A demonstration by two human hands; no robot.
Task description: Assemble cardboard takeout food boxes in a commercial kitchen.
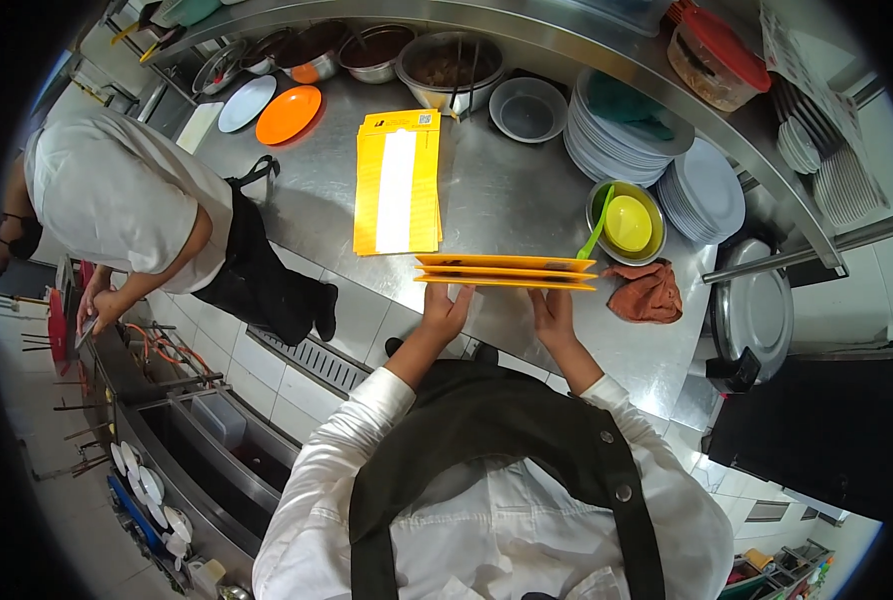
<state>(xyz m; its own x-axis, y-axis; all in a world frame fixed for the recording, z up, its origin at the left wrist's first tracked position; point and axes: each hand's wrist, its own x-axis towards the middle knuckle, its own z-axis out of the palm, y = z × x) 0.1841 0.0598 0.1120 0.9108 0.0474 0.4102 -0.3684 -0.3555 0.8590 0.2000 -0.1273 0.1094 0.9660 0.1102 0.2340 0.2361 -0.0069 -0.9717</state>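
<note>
My left hand (445, 313) and my right hand (555, 318) hold three yellow printed sheets (507, 272) between them. The sheets are seen nearly edge-on, stiff and slightly apart from one another, over the near edge of the steel table. My fingers grip their lower side, and the far fingertips are hidden behind them. Just beyond, to the left, lies a flat stack of yellow printed sheets (369, 190) with a white strip (398, 190) down the middle. Neither hand touches that stack.
White plates (607, 150) are piled at the right, near a metal bowl (595, 215) holding a yellow bowl (629, 222) and green spoon (597, 225). A brown cloth (647, 292) lies nearby. Pots (452, 70) line the back. A co-worker (132, 190) stands at the left.
</note>
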